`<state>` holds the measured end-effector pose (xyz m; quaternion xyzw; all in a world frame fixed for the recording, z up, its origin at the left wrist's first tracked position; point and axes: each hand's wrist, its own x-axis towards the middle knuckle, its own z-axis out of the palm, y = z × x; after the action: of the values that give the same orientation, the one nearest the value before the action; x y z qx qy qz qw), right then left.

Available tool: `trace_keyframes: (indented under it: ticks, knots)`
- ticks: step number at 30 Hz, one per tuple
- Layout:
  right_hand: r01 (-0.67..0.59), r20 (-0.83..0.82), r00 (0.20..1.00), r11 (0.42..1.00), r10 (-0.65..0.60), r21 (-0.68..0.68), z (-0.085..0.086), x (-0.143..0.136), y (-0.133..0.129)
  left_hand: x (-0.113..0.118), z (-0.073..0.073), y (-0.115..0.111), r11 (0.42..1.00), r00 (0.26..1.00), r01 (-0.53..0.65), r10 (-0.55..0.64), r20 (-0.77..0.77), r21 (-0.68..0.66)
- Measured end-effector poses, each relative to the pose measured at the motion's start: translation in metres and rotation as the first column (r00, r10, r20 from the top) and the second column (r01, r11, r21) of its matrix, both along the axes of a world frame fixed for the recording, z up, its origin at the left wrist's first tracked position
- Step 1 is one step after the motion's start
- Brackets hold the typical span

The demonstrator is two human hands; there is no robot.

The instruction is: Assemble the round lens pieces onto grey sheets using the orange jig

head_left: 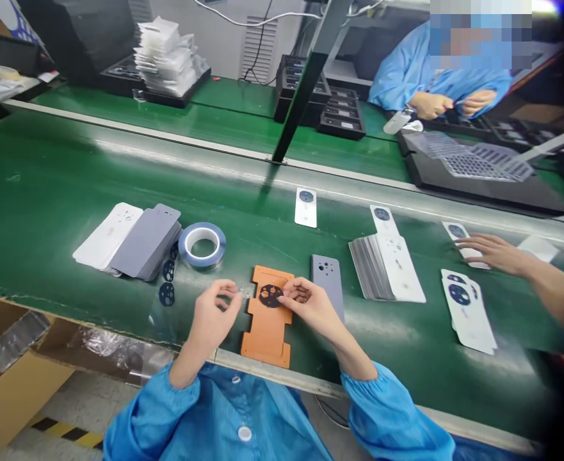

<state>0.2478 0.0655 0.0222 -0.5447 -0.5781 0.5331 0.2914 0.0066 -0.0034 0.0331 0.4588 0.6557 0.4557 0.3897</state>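
Note:
An orange fixture plate (pixel 265 333) lies near the table's front edge, directly before me. Over its upper part is a black round sticker with holes (pixel 271 296), its right edge pinched by my right hand (pixel 310 304). My left hand (pixel 217 314) is just left of the plate, thumb and fingers drawn together; a faint clear scrap shows by the fingertips, too indistinct to name. Beside my right hand lies a grey phone-back panel (pixel 327 278) with holes. A strip bearing black round stickers (pixel 167 282) lies to the left, partly under a blue tape roll (pixel 202 244).
White panels (pixel 109 237) and a grey panel stack (pixel 147 243) lie left. A white panel with a black disc (pixel 305 208) lies ahead; a fanned panel stack (pixel 387 266) is right. Another person's hand (pixel 497 253) reaches in from the right. A metal post (pixel 301 96) stands behind.

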Motion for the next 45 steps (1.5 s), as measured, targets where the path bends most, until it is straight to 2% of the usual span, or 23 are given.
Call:
trace_keyframes:
  ticks: [3, 6, 12, 30, 37, 45]
  knots:
    - [0.041, 0.046, 0.998, 0.999, -0.041, 0.007, -0.003, -0.001, 0.005, 0.017, -0.02, 0.025, 0.987, 0.992, 0.123, -0.12, 0.04, -0.105]
    - [0.05, 0.091, 0.995, 0.999, -0.05, 0.004, -0.003, 0.0, 0.01, 0.022, -0.027, 0.042, 0.979, 0.986, 0.164, -0.163, 0.019, -0.118]
    - [0.03, 0.162, 0.986, 1.0, -0.029, -0.006, -0.004, 0.004, 0.013, 0.026, -0.023, 0.053, 0.964, 0.971, 0.219, -0.231, -0.063, -0.152]
    - [0.038, 0.152, 0.988, 0.999, -0.039, 0.01, -0.006, -0.001, 0.014, 0.036, -0.019, 0.058, 0.951, 0.93, 0.186, -0.251, -0.27, -0.246]
    - [0.014, 0.204, 0.979, 0.998, -0.026, 0.059, -0.006, 0.001, 0.014, 0.036, -0.017, 0.058, 0.942, 0.926, 0.184, -0.262, -0.271, -0.28]
    - [-0.05, 0.154, 0.987, 0.999, 0.049, 0.003, -0.007, 0.01, 0.016, 0.037, -0.018, 0.059, 0.939, 0.906, 0.179, -0.274, -0.323, -0.295]
